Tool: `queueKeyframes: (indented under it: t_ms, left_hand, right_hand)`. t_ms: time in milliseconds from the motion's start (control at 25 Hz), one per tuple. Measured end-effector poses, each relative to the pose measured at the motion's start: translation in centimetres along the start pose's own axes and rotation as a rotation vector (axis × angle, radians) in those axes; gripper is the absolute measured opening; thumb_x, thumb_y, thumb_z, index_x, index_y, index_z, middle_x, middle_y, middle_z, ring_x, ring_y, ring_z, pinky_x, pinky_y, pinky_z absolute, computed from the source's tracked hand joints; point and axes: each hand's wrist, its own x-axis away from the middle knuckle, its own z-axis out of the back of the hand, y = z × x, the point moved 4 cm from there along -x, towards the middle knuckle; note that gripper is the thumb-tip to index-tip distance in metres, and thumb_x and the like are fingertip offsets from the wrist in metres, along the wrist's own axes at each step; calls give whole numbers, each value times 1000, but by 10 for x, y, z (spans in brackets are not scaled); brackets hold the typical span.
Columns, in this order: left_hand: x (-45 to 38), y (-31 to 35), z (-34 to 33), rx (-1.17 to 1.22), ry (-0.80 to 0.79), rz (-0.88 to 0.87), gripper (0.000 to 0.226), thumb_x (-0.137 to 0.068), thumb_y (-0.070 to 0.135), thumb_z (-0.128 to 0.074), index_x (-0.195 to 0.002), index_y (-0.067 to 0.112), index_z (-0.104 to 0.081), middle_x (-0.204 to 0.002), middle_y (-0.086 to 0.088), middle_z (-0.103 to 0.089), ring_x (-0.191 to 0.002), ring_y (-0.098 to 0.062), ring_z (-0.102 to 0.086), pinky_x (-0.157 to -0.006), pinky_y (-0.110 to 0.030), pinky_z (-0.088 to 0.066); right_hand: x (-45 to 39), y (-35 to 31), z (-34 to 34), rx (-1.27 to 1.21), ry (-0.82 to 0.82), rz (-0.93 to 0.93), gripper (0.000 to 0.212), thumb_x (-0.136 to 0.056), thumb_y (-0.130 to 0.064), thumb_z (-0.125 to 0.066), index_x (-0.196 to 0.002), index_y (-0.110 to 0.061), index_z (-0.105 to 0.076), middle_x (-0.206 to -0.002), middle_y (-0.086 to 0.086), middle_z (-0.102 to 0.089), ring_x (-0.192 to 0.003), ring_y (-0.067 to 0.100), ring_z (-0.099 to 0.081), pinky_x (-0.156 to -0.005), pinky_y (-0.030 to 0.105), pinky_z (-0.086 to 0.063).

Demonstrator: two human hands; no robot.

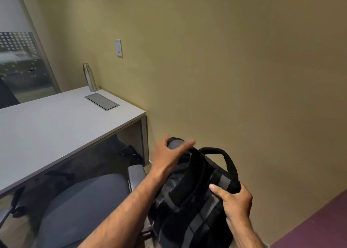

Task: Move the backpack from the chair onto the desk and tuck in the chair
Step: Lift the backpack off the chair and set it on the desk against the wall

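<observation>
A black and grey backpack (189,197) is at the lower middle right, to the right of the chair's armrest (136,174). My left hand (167,155) grips its top left corner. My right hand (235,200) clasps its right side, just below the black carry handle (225,155). The grey office chair (78,206) has a bare seat and stands pulled out from the white desk (56,127), which fills the left side. I cannot tell whether the backpack's bottom rests on anything.
A steel water bottle (89,77) stands at the desk's far corner by the olive wall (225,69). A metal cable hatch (101,101) is set in the desktop. A white wall switch (118,48) is above. A glass partition (20,63) is at the far left.
</observation>
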Motion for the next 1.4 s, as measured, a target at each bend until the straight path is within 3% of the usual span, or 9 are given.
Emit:
queueKeyframes:
  t_ms: [120, 240, 400, 480, 600, 680, 960, 1240, 1400]
  left_hand:
    - [-49, -24, 39, 15, -51, 47, 73, -66, 80, -74, -66, 8, -64, -57, -8, -56, -55, -13, -53, -56, -25, -43]
    - [-88, -67, 61, -99, -227, 151, 61, -61, 74, -83, -63, 19, -56, -62, 4, -53, -58, -8, -49, -59, -25, -39]
    - [-126, -109, 48, -151, -341, 223, 65, -67, 62, -83, -118, 28, -62, -119, 10, -64, -110, -8, -59, -96, -32, -48]
    - [-150, -108, 30, -158, -341, 178, 40, -83, 43, -80, -118, 39, -59, -116, 18, -66, -112, -3, -62, -93, -22, -50]
    - [-191, -101, 19, -79, -186, 148, 24, -93, 23, -72, -98, 43, -60, -84, 32, -72, -82, 13, -66, -58, -3, -48]
    - [-219, -98, 24, -55, -67, 122, 18, -98, 20, -64, -91, 36, -63, -74, 33, -70, -69, 11, -65, -52, -4, -45]
    - [-320, -112, 53, 1, 288, 110, 19, -102, 31, -58, -97, 18, -70, -88, 4, -71, -86, -17, -66, -73, -31, -50]
    - [-427, -101, 88, 41, 601, 38, 28, -100, 38, -62, -84, 16, -70, -60, 14, -63, -59, -2, -56, -60, -27, -46]
    - [-476, -81, 121, 58, 736, -58, 30, -100, 35, -63, -91, 8, -70, -75, -10, -67, -58, -1, -58, -59, -24, -51]
  right_hand:
    - [-20, -35, -28, 2, -89, 155, 52, -49, -8, -104, -86, -33, -76, -80, -3, -82, -73, 21, -79, -76, 48, -65]
    - [-38, -73, -48, 12, -149, 261, 52, -50, -7, -103, -86, -33, -76, -80, -2, -81, -72, 21, -79, -72, 49, -66]
    - [-62, -128, -75, -38, -162, 368, 50, -47, -7, -102, -84, -27, -76, -79, 0, -82, -69, 21, -78, -68, 41, -64]
    - [-74, -154, -93, -95, -171, 414, 49, -41, -18, -100, -84, -24, -77, -79, 0, -82, -68, 20, -78, -60, 33, -63]
    - [-93, -185, -124, -171, -214, 466, 48, -38, -25, -96, -83, -21, -77, -80, 1, -82, -68, 18, -78, -58, 25, -62]
    - [-112, -198, -148, -199, -239, 486, 48, -39, -24, -96, -82, -18, -77, -81, 2, -82, -68, 19, -78, -59, 25, -62]
    - [-209, -218, -248, -155, -373, 522, 58, -42, -32, -98, -93, -14, -77, -87, 1, -83, -78, 23, -80, -71, 40, -66]
    - [-311, -254, -355, -57, -562, 570, 67, -42, -50, -97, -100, -27, -71, -91, -16, -80, -82, 4, -76, -75, 32, -62]
    - [-347, -279, -417, -17, -625, 620, 88, -40, -60, -95, -116, -32, -60, -103, -19, -71, -94, -6, -68, -85, 29, -59]
